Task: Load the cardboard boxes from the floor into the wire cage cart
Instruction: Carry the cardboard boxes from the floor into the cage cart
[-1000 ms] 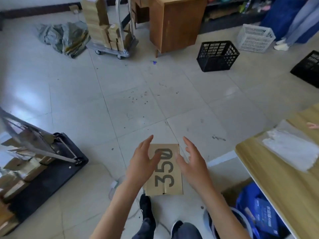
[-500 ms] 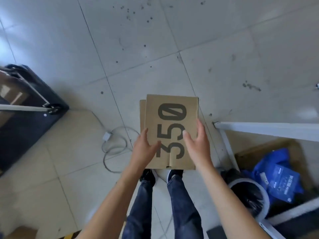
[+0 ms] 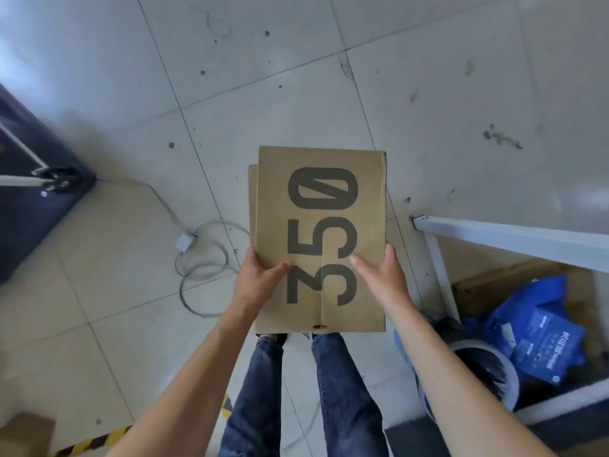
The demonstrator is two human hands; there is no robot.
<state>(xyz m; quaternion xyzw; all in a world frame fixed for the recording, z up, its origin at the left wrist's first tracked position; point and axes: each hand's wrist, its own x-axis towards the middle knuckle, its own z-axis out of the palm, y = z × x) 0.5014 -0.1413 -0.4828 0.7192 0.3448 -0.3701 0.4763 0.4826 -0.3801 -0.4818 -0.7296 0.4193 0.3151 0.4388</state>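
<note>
Left hand (image 3: 261, 275): grips the left edge of the box (image 3: 316, 206), thumb on top.
Right hand (image 3: 382, 275): grips its right edge, thumb on top.
Arms: bare, extended forward.

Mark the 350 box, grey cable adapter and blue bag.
350 box (image 3: 321, 206): head view, printed top face.
grey cable adapter (image 3: 183, 242): head view, middle of block.
blue bag (image 3: 543, 341): head view, printed front panel.

Held item: flat brown cardboard box (image 3: 319, 239), closed, "350" in big dark digits on its top face. Top face up, long axis pointing away. A lower layer peeks out along the left edge. It's off the floor, with left hand (image 3: 260, 275) and right hand (image 3: 382, 278) gripping the side edges of its near half, thumbs on top.
</note>
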